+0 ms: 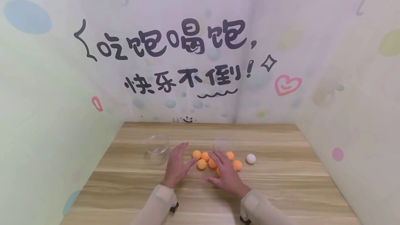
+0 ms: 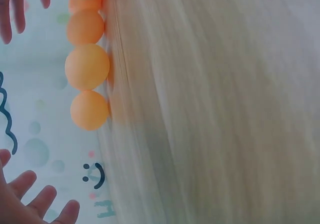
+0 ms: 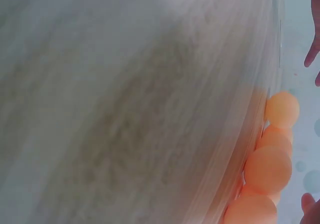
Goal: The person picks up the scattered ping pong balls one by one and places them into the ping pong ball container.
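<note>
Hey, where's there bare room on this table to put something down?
Right of the white ball, toward the right wall; left of the clear cup, toward the left wall; and between the sleeves. It's crowded around the orange balls, by the left hand and right hand.

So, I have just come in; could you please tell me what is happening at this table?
A person is reaching around loose orange ping-pong balls on the wood-grain table. The open left hand is beside them, and the open right hand is over the right part of the group; whether it touches any is unclear. A white ball lies apart on the right. A clear cup stands left of the left hand.
</note>
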{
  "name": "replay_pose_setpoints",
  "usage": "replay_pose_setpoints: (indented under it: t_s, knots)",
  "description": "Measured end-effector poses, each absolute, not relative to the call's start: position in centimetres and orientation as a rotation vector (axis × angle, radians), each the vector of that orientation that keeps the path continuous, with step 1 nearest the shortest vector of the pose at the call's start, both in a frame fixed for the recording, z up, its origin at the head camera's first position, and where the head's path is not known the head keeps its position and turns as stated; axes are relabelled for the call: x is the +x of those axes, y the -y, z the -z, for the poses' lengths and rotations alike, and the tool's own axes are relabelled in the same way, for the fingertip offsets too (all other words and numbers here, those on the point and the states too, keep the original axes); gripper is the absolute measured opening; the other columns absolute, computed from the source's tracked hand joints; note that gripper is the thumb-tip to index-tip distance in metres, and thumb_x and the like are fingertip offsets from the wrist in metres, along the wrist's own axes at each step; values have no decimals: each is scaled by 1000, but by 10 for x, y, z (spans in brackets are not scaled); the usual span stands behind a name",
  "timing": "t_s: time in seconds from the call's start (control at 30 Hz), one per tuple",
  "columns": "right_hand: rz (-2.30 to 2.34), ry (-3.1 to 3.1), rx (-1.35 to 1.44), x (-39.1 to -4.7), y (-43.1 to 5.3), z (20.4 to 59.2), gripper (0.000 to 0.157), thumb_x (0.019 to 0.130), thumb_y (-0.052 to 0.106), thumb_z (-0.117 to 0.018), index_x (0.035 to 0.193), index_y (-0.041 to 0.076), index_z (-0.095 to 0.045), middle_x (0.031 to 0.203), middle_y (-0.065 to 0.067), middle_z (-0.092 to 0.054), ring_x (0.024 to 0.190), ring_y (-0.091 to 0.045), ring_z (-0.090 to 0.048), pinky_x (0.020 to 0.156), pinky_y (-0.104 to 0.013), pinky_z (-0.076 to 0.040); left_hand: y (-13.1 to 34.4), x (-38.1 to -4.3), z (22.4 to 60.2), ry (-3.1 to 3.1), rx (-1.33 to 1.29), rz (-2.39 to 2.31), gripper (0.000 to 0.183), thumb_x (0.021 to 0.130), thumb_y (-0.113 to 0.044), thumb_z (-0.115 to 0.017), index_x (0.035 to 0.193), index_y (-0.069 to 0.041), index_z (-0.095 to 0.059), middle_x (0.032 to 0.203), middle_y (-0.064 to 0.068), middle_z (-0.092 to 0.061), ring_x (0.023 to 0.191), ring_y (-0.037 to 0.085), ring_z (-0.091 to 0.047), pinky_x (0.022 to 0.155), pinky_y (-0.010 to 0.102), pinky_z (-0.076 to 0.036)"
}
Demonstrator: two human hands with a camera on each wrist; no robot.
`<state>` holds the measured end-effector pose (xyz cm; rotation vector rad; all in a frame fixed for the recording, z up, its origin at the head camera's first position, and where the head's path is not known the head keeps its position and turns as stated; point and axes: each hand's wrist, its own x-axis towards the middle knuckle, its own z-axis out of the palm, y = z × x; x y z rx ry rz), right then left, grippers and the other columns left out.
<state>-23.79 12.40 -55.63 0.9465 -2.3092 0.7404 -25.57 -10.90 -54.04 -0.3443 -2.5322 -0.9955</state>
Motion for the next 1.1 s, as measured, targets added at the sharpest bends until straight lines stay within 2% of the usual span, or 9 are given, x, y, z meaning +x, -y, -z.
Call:
replay_pose_setpoints:
  t_s: [0.2,0.57,0.77,1.1]
  knots:
    - [-832,2300,960,-236,-118,558,93,69,32,-88,147,12,-41,145,-15,-41,131,-38,-39,103,-53,-39,107,-254,542,2504,-216,1069,67,88,-48,-67,140,-9,-48,140,11,-51,130,32,-44,107,51,-34]
    - [-930,2347,911,-230,-110,559,88,74,32,-85,147,14,-41,145,-14,-41,133,-30,-39,103,-50,-40,105,-252,546,2364,-79,1339,48,98,-33,-56,137,-5,-51,138,15,-51,128,35,-45,106,54,-34]
    - [-986,2353,886,-228,-104,561,86,74,31,-86,146,13,-43,145,-15,-44,131,-28,-41,102,-49,-41,104,-249,547,2281,15,1462,45,99,-34,-54,134,-6,-52,134,15,-54,122,35,-48,101,54,-38]
    - [-937,2427,848,-230,-99,569,80,77,37,-82,144,11,-47,146,-12,-43,132,-26,-40,103,-48,-41,105,-250,551,2112,220,1671,41,98,-32,-56,129,-5,-55,125,16,-59,117,34,-53,96,53,-42]
